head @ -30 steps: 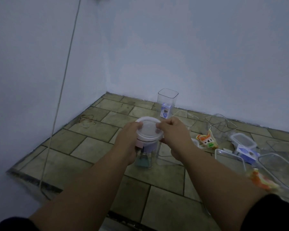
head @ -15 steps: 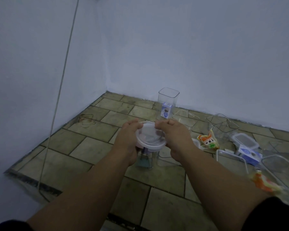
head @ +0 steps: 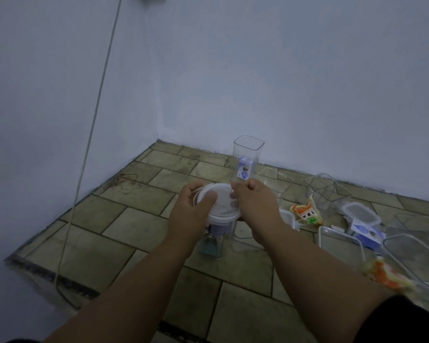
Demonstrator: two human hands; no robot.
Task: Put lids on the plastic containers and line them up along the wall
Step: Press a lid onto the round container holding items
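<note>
A round white lid (head: 221, 203) sits tilted over the mouth of a clear round container (head: 214, 241) on the tiled floor. My left hand (head: 192, 214) grips the lid's left rim, thumb on top. My right hand (head: 255, 206) pinches the lid's right rim. A tall clear square container (head: 248, 157) with a blue label stands open by the back wall. More clear containers (head: 327, 191) and lids (head: 360, 214) lie to the right.
Two orange snack packets (head: 306, 212) (head: 386, 274) lie among the containers. A large clear lid (head: 417, 259) rests at the far right. A thin cord (head: 94, 125) hangs down the left wall. The floor's front edge drops off at the lower left.
The lid has tipped more toward me on the round container. My left thumb has moved onto its top and both hands have shifted slightly around the rim.
</note>
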